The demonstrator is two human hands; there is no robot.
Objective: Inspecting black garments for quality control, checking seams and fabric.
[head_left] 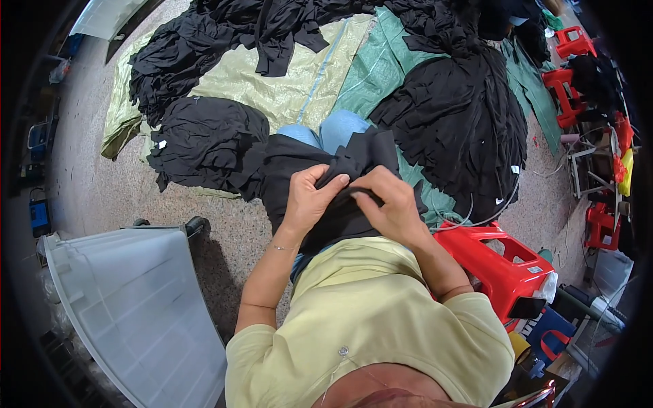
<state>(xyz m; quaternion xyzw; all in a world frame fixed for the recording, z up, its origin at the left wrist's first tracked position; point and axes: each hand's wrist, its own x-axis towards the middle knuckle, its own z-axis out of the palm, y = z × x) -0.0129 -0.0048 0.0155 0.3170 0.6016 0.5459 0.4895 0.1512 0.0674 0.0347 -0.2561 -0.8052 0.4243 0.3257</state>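
Across my lap lies a black garment (299, 166), its folds bunched up between my two hands. My left hand (313, 194) pinches the cloth with thumb and fingers. Just to its right, my right hand (388, 197) has its fingers curled and closed on the same black fabric. The edge between the hands is dark, so seams or small parts on it cannot be made out. A heap of black garments (211, 136) sits to the left of my knees, and a larger black pile (462, 122) rises on the right.
Yellow (265, 88) and green (367, 68) woven sheets cover the floor ahead beneath more black clothing. A white plastic bin (136, 292) stands at my left. Close on my right is a red stool (496, 265) with a phone (527, 308) at its edge. More red stools (563, 95) line the far right.
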